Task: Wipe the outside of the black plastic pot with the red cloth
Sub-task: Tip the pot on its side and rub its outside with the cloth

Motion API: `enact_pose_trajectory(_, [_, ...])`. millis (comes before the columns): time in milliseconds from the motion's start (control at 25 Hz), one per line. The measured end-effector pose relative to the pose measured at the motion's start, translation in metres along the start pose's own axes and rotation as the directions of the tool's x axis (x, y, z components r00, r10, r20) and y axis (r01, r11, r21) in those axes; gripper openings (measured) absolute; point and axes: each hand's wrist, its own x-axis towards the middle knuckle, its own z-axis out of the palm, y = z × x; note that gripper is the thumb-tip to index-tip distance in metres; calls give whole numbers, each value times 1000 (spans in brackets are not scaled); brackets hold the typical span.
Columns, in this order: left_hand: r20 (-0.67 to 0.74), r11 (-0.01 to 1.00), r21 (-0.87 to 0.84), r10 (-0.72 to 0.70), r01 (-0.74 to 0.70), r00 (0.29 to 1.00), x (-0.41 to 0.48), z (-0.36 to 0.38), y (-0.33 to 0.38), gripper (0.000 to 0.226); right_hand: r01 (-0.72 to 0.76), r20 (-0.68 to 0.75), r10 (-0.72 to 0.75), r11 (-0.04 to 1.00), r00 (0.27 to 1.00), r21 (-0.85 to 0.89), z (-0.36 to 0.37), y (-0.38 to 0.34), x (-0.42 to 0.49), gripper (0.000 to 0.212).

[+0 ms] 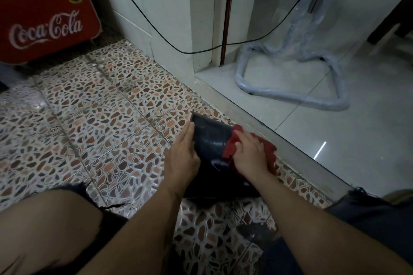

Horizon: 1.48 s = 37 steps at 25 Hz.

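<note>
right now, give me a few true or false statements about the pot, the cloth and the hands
1. The right hand presses the red cloth on the pot. True.
2. The left hand holds the cloth. False: it steadies the pot's left side, bare.
3. The pot stands upright. False: it lies tilted on its side on the pebble tiles.
4. A red cooler stands far left. True.
5. The cloth is blue. False: it is red.
</note>
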Motion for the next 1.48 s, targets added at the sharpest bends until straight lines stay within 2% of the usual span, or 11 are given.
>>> enact_pose_trajectory(120, [-58,998,-48,-47,44,997,7,-9,-7,50,309,190,-306,951,933,10,12,-28,-38,59])
enact_pose_trajectory(200, [-79,996,-77,-54,48,995,12,-11,-11,47,401,239,-378,914,894,-57,14,-26,-56,68])
enact_pose_trajectory(360, [-102,977,-175,-140,121,985,15,-11,-13,46,333,203,-288,910,936,-246,16,-10,-65,69])
enact_pose_trajectory(520, [-150,947,-296,-179,128,972,10,-10,-11,42,142,235,-80,955,969,-260,15,-26,-32,60])
enact_pose_trajectory(760, [-163,917,-372,-218,145,962,-6,-7,-12,45,-177,373,265,951,889,-254,14,-51,55,60])
enact_pose_trajectory(840, [-184,908,-392,-238,151,954,-6,-5,-16,46,-87,360,179,963,915,-257,23,-62,50,58])
enact_pose_trajectory(920, [-182,894,-408,-278,185,943,0,-5,-17,43,138,308,-67,967,949,-215,32,-68,18,57])
enact_pose_trajectory(1000, [-149,870,-434,-326,234,934,8,-6,-16,41,360,267,-316,923,910,-135,32,-65,-17,62])
enact_pose_trajectory(1080, [-119,849,-461,-347,258,930,11,-8,-13,40,474,296,-426,873,855,-114,27,-54,-36,67])
enact_pose_trajectory(1200, [-80,828,-488,-357,276,931,11,-9,-7,39,466,302,-407,871,862,-156,22,-43,-28,67])
enact_pose_trajectory(1480, [-75,802,-557,-308,216,949,4,1,-6,44,162,412,-85,975,907,-155,32,-103,59,51])
